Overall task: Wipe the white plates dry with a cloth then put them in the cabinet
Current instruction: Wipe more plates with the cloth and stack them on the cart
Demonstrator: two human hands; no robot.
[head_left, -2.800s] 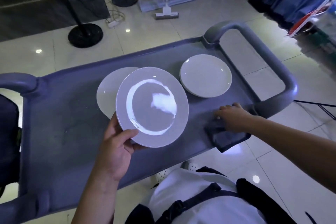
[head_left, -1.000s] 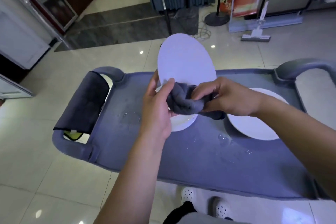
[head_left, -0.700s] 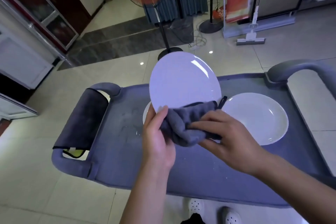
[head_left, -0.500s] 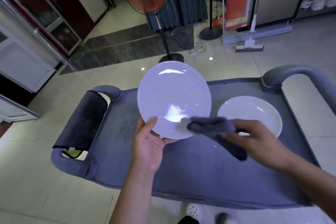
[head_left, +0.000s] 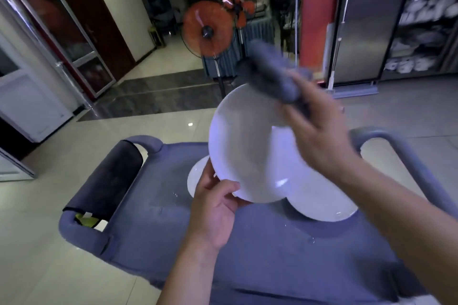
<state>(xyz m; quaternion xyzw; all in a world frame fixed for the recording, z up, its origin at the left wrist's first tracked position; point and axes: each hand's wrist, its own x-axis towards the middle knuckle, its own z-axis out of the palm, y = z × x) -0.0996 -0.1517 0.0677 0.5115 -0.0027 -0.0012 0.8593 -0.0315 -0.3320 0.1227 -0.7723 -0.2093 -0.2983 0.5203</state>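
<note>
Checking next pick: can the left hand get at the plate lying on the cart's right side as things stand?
Probably not. The left hand is busy gripping the raised plate by its lower rim, and that plate plus the right forearm overlap the right-side plate on the cart.

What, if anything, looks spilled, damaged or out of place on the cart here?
Water droplets lie scattered on the grey cart top near the plates, so that surface is wet. No plate looks chipped or cracked, though the picture is blurred.

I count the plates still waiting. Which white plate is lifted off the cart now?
The tilted plate gripped by the left hand; the other two lie flat on the cart.
</note>
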